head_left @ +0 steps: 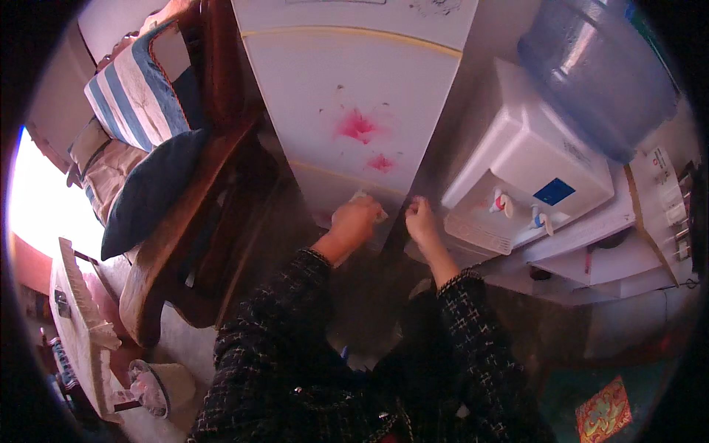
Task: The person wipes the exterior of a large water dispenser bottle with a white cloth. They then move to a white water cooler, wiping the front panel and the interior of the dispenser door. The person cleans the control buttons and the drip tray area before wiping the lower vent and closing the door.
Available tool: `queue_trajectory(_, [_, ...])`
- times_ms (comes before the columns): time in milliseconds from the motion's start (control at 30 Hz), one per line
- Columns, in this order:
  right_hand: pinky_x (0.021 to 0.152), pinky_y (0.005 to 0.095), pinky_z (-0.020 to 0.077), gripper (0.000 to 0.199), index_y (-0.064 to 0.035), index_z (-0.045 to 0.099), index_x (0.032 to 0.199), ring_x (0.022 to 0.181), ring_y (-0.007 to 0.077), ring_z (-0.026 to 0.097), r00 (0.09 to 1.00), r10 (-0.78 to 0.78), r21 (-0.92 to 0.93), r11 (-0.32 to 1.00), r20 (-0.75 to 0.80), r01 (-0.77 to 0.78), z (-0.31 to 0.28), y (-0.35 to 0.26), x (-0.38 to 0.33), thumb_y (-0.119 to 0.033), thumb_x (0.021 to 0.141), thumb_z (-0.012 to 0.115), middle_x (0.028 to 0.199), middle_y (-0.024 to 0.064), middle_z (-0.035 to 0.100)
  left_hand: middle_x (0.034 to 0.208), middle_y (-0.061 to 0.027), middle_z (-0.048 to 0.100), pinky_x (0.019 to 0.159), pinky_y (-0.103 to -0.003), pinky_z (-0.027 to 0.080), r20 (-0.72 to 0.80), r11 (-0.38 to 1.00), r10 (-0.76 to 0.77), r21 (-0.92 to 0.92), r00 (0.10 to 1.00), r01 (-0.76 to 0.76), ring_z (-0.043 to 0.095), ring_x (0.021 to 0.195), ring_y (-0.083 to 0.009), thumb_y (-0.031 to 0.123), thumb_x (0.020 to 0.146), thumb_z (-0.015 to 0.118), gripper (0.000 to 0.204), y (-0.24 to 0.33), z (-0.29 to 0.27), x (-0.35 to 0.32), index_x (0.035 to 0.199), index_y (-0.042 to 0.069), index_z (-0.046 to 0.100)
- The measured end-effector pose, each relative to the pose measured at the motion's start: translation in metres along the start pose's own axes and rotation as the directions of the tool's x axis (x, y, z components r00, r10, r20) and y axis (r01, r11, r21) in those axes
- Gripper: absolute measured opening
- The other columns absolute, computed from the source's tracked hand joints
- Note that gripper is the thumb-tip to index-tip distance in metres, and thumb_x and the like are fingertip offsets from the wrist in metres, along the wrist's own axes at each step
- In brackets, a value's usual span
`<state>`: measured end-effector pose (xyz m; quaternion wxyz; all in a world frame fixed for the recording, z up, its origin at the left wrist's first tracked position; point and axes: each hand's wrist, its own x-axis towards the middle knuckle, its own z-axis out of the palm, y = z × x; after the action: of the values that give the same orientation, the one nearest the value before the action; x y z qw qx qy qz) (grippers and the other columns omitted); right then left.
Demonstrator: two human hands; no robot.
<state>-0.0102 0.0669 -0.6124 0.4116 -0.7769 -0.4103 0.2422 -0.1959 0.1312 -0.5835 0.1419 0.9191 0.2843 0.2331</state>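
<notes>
A tall white refrigerator (310,96) with pink flower prints stands straight ahead of me. Low on its front, my left hand (353,225) is closed around a pale, crumpled cloth (380,214), mostly hidden under the fingers, that seems to lie against the door. My right hand (422,221) hangs just beside the refrigerator's lower right edge, its fingers curled together. Whether anything is inside that hand, or whether it touches the edge, I cannot make out.
To the right stands a white water dispenser (532,148) with a big blue bottle (598,74) and two taps. A wooden bench (173,221) with cushions (155,184) is on the left. A bin (173,384) sits at lower left, a green mat (569,391) at lower right.
</notes>
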Motion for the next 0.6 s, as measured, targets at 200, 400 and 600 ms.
queue_trajectory(200, [0.094,0.0410,0.0446,0.055,-0.0019,0.041,0.135,0.112,0.0337,0.054,0.997,0.063,0.203,0.977,0.050,-0.072,0.025,-0.009,0.012,-0.007,0.082,0.056,0.127,0.0211,0.049,0.115,-0.0152,0.061,0.080,-0.043,0.050,-0.248,0.807,-0.553,-0.397,0.796,0.437,0.059,0.100,-0.0394,0.005,0.076,0.063,0.032,-0.075,-0.041,-0.012,0.107,0.008,0.058])
queue_trajectory(400, [0.092,0.0390,0.0459,0.058,-0.0005,0.040,0.133,0.107,0.0295,0.055,0.997,0.063,0.234,0.970,0.040,-0.071,0.022,-0.030,-0.011,-0.009,0.080,0.061,0.125,0.0202,0.046,0.117,-0.0130,0.055,0.084,-0.036,0.048,-0.178,0.332,-0.905,-0.864,0.387,0.378,0.057,0.098,-0.0215,0.014,0.076,0.072,0.057,-0.148,-0.065,-0.029,0.125,0.001,0.045])
queue_trajectory(600, [0.087,0.0399,0.0475,0.056,-0.0018,0.045,0.122,0.104,0.0324,0.056,0.995,-0.057,0.151,0.986,-0.077,0.068,0.030,-0.002,-0.036,-0.019,0.076,0.072,0.121,0.0204,0.047,0.116,-0.0139,0.059,0.086,-0.034,0.047,-0.245,0.333,-0.921,-0.898,0.303,0.289,0.058,0.102,-0.0230,0.017,0.076,0.074,0.056,-0.156,-0.075,-0.018,0.123,0.001,0.049])
